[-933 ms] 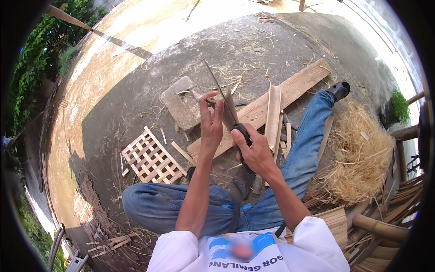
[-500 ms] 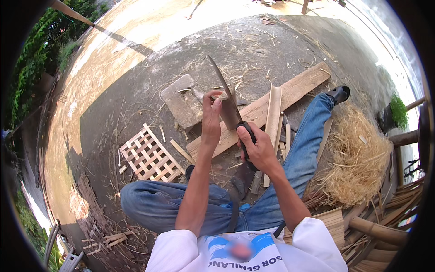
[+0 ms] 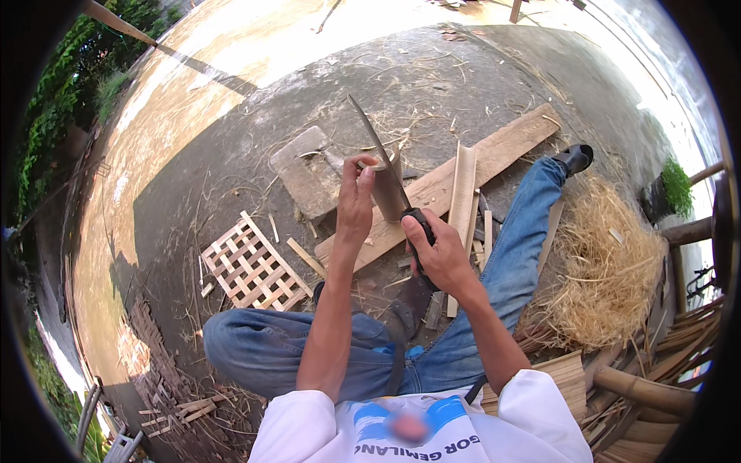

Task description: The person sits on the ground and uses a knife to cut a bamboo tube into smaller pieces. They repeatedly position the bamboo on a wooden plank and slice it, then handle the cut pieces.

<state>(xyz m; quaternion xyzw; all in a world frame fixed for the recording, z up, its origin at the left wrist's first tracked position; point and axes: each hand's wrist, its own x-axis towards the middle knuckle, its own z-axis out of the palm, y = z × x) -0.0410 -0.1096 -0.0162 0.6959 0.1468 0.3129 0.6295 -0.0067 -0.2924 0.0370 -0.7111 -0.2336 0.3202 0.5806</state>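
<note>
My right hand point(image 3: 443, 253) is wrapped round the black handle of a large knife point(image 3: 376, 140), whose long dark blade points up and away to the left. Beside the blade stands a short bamboo piece point(image 3: 388, 199), upright over a wooden plank point(image 3: 494, 160). My left hand point(image 3: 354, 202) grips its top end, fingers curled over the rim. The blade lies along or against the bamboo's right side; whether it has cut in cannot be made out. A split bamboo length point(image 3: 463, 189) rests across the plank, to the right of my hands.
A stone block point(image 3: 305, 181) sits beyond my left hand. At the left lies a woven bamboo lattice point(image 3: 251, 262). A heap of shavings point(image 3: 598, 270) is beyond my outstretched right leg. Bamboo strips and poles point(image 3: 648, 390) crowd the lower right, and thin scraps litter the ground.
Both hands, the knife and the bamboo appear slightly further left and lower, and the whole view has shifted a little left too. Both grips are the same.
</note>
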